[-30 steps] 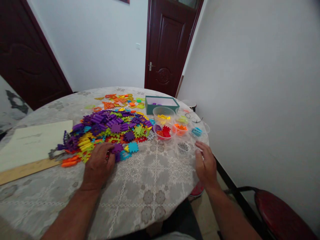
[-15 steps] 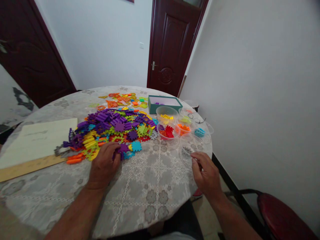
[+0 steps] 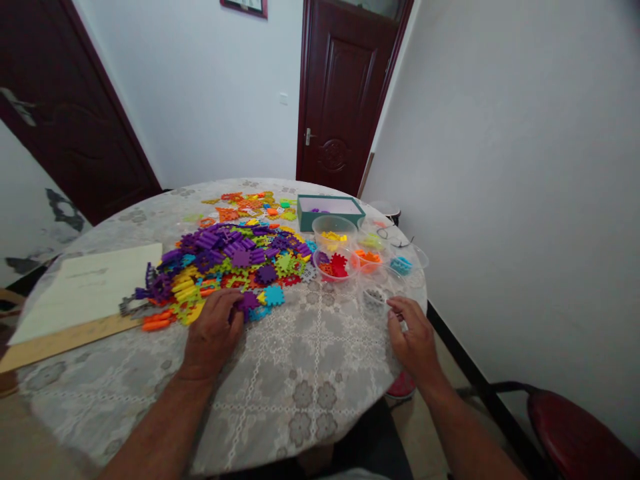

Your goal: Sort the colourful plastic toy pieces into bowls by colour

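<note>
- The large heap of many-coloured toothed plastic pieces (image 3: 225, 247) lies on the round counter (image 3: 273, 393), which is covered by a pale grey flowered cloth (image 3: 300, 347).
- At the near side of the heap, the left hand (image 3: 213, 333) has its fingers bent against a flat purple toothed square (image 3: 249, 302); I cannot tell if it is pinched.
- Just right of this purple square, at the near border of the heap, is a flat light-blue toothed square (image 3: 274, 295).
- Well to the right of the heap, the right hand (image 3: 415, 337) has thumb and forefinger close together at the rim of a transparent round plastic bowl (image 3: 367, 283) with small grey pieces (image 3: 374, 295); whether they grip it, I cannot tell.
- This hand is over the right edge of the counter, so the bowl stands near to that edge.
- Between the heap and the near edge, a wide stretch of cloth shows, giving both hands room.
- Behind the heap to its right, the dark green rectangular box (image 3: 330, 221) stands close to more bowls (image 3: 334, 227).
- Left of the heap lies a cream sheet (image 3: 85, 283).
</note>
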`<state>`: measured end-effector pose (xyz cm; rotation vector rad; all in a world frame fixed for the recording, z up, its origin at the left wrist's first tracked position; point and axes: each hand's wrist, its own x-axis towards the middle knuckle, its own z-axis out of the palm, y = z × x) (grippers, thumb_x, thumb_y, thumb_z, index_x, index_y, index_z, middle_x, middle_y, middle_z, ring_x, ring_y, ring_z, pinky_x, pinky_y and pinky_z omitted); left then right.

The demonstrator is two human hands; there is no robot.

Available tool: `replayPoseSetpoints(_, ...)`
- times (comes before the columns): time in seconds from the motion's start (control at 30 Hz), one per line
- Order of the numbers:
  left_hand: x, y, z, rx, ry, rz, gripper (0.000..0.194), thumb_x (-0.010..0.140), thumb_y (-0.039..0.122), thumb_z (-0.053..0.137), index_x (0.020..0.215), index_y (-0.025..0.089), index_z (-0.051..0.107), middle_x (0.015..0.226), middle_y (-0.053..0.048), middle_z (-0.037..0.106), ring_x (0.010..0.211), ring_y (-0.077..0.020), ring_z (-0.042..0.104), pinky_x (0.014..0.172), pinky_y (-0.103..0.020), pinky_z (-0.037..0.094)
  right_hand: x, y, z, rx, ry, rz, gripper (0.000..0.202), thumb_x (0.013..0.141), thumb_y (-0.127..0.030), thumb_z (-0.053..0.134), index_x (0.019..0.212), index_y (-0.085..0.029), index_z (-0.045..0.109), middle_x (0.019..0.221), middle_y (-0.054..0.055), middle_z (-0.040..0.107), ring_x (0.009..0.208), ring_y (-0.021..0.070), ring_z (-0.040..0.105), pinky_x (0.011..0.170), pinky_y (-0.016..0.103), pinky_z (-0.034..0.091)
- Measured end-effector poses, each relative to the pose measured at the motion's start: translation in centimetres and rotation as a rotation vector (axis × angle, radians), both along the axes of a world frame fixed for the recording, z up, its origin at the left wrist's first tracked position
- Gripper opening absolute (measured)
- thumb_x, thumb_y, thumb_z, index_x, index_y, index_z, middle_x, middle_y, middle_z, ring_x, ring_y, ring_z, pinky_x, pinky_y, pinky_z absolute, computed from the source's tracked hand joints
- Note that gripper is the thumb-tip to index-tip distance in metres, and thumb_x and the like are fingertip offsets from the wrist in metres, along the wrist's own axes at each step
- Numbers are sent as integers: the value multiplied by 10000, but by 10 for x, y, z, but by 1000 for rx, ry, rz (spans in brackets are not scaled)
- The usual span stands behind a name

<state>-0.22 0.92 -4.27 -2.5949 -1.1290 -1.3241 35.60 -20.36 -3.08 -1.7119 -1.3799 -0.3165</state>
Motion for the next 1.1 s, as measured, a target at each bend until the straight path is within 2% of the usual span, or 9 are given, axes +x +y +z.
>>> replayPoseSetpoints(0.27,0,-2,0,-43,-19,-12,214,921,159,518,1088,207,643,1123,-116,687,1122,-265,654,1046,-453,550,-9,-16,0,85,24,-74,296,953,-227,537,1216,-247,671,1243,143,661,1147,315,649,888,518,597)
replayPoseSetpoints(0.4,3,-8,4,-18,-62,-23,232,937,146,516,1128,203,635,1127,-108,699,1133,-253,662,1041,-440,556,-41,-8,13,-32,97,157,250,959,-236,556,1164,-279,693,1163,98,710,1027,279,698,869,457,609)
replayPoseSetpoints(0.5,8,-14,7,18,-57,-39,248,958,137,523,1178,205,614,1131,-101,712,1127,-239,677,1010,-418,571,-70,25,24,-151,171,417,321,978,-231,555,1278,-292,651,1250,93,686,922,222,712,816,392,622)
replayPoseSetpoints(0.6,18,-22,10,51,-55,-101,214,979,133,525,1153,217,618,1081,-74,730,1063,-208,702,970,-376,586,-98,74,26,-223,208,647,458,972,-222,583,1425,-289,558,1368,109,627,847,168,701,831,374,619)
replayPoseSetpoints(0.73,30,-29,9,18,-20,-193,221,994,130,508,1155,231,621,1079,-62,731,1071,-194,702,962,-354,589,-125,131,10,-223,157,885,549,938,-225,649,1472,-287,538,1398,101,637,1077,209,688,986,411,564)
replayPoseSetpoints(0.8,32,-28,4,-4,-7,-165,249,1001,145,510,1212,237,606,1126,-72,721,1110,-204,692,986,-374,585,-131,147,-1,-188,166,874,387,964,-210,591,1344,-258,646,1266,84,714,1140,225,669,1027,418,524)
replayPoseSetpoints(0.87,31,-26,-1,-16,0,-108,298,1005,161,516,1287,236,580,1205,-95,694,1169,-220,668,1026,-399,572,-130,153,-11,-176,267,754,264,996,-230,527,1181,-229,714,1114,71,758,1049,222,692,965,389,529)
replayPoseSetpoints(1.0,30,-20,-3,-26,63,3,365,994,216,564,1359,205,557,1302,-141,640,1251,-265,611,1087,-449,527,-120,157,-20,-210,504,452,258,994,-370,526,1064,-198,706,915,52,756,863,228,687,798,339,525)
replayPoseSetpoints(1.1,35,-16,3,-55,182,30,378,954,282,643,1321,200,596,1261,-140,666,1217,-299,616,1077,-487,509,-116,160,-21,-264,561,412,291,986,-404,506,1066,-196,693,808,30,733,787,229,674,737,321,507)
